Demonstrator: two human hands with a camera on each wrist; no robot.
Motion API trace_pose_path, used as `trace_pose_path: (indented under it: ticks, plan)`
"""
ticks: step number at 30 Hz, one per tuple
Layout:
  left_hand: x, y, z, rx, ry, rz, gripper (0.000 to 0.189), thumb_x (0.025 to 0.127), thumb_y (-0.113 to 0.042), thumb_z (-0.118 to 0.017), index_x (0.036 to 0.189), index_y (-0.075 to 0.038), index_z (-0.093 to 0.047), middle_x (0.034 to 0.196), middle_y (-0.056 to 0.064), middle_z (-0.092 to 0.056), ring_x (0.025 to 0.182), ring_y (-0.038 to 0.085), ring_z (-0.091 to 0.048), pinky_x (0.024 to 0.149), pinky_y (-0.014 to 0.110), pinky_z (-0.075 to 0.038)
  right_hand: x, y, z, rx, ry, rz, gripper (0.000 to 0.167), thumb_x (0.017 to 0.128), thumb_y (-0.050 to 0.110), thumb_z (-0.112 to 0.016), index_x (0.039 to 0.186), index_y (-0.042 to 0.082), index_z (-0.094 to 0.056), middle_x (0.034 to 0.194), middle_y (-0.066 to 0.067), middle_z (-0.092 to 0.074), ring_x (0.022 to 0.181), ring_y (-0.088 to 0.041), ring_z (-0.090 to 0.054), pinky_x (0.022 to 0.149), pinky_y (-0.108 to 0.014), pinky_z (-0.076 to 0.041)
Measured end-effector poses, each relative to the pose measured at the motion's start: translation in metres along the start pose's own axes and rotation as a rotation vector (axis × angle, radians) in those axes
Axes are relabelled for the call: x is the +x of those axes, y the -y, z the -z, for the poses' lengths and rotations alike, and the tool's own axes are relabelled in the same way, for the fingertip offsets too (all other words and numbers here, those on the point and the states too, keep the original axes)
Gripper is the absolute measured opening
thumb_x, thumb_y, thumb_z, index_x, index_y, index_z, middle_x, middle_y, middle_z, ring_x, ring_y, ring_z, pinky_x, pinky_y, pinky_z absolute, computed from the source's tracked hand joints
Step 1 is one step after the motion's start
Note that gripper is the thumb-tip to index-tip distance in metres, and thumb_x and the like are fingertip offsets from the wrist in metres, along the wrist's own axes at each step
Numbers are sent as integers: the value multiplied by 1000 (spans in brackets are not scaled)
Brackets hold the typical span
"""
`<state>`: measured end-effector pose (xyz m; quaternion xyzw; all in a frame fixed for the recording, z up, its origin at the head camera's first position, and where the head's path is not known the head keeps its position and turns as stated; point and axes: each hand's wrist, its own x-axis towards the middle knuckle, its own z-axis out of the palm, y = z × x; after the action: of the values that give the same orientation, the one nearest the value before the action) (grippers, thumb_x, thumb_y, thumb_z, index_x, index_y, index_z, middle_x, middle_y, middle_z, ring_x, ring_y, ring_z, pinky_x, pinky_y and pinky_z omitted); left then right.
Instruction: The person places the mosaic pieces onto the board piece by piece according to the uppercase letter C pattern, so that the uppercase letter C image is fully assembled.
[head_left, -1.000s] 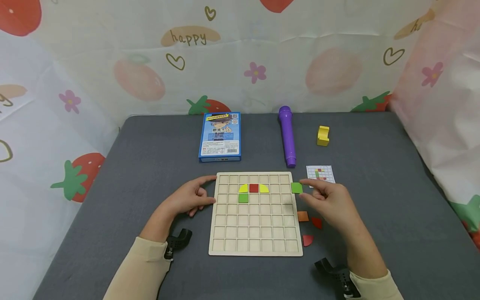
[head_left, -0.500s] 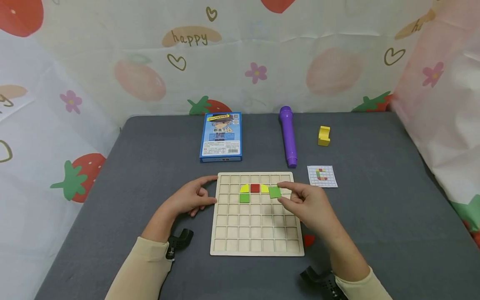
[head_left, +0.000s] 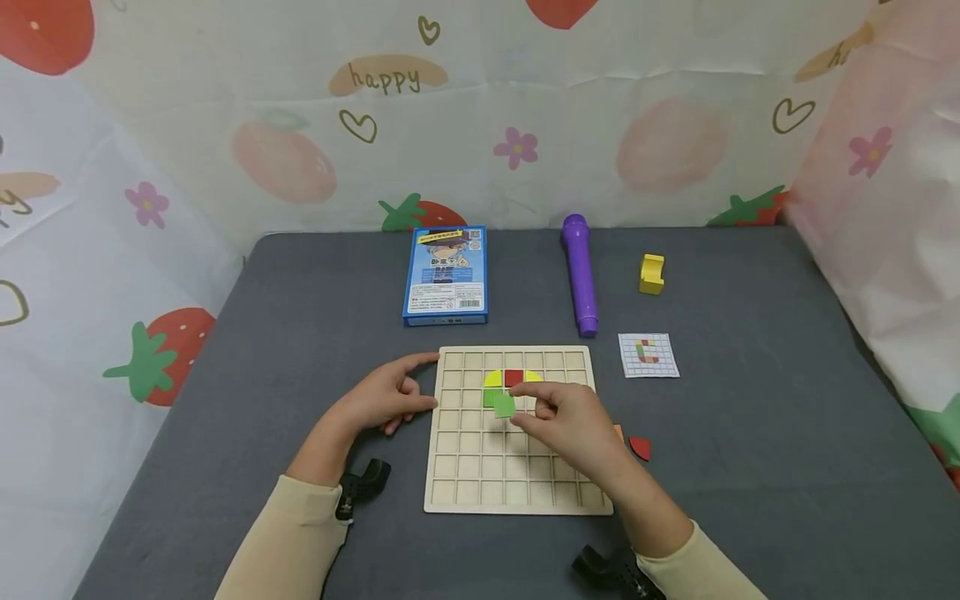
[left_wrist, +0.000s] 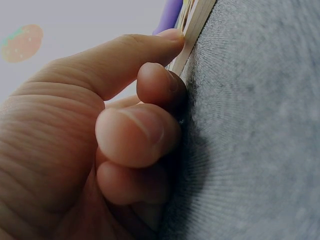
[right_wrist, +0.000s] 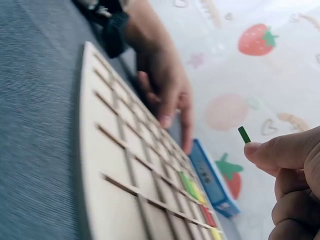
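A wooden grid board (head_left: pixel 472 497) lies flat on the grey table. On its left edge rest the index finger and thumb of my left hand (head_left: pixel 386 396); in the left wrist view its other fingers curl beside the board. Between thumb and index finger, my right hand (head_left: pixel 566 417) pinches a green square tile (head_left: pixel 504 407), held above the board. The right wrist view shows this tile (right_wrist: pixel 243 134) edge-on, apart from the board. In the grid sit a yellow curved tile (head_left: pixel 492 379), a red square tile (head_left: pixel 513 378), another yellow tile (head_left: pixel 532 377) and a green square tile (head_left: pixel 489 397).
Right of the board lie a red curved tile (head_left: pixel 640 448) and an orange tile (head_left: pixel 618 432), partly hidden. A pattern card (head_left: pixel 649 356) lies farther back. Behind stand a blue box (head_left: pixel 447 275), a purple microphone-shaped object (head_left: pixel 580 275) and a yellow block (head_left: pixel 652 274).
My right hand has carried the green tile leftward from the board's right edge to over the grid, near the placed green tile. The left hand has stayed at the board's edge.
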<state>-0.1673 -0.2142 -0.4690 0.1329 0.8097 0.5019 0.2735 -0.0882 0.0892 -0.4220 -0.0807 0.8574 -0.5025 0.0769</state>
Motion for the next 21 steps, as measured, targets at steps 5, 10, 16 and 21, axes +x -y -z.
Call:
trace_pose_path:
  ticks: [5,10,16,21]
  plan:
    - [1,0,-1,2,-6,-5,78,96,-16,-75,161,-13,-33,59,7,-56,36,17,-44,38,31,-42,5,-9,-17,-43,38,14,27,85,12,-84,112,12,-80,57,9,-29,54,-8,-25,56,-25,-27]
    - [1,0,-1,2,-5,-8,78,96,-16,-75,161,-13,-32,58,7,-56,36,17,-45,38,31,-42,10,-21,-28,-161,28,67,23,84,13,-84,107,14,-81,57,10,-35,54,-5,-30,57,-25,-29]
    - [0,0,0,5,-7,-1,78,96,-16,-76,160,-15,-33,58,7,-56,36,17,-45,39,31,-42,13,-28,-35,-230,-5,95,24,83,18,-87,106,16,-81,56,12,-39,52,-4,-34,53,-25,-28]
    - [0,0,0,10,-12,1,78,96,-17,-76,160,-16,-33,59,8,-57,36,17,-45,39,31,-42,12,-27,-36,-254,-17,81,27,83,19,-87,108,17,-81,56,11,-41,53,-5,-38,53,-26,-31]
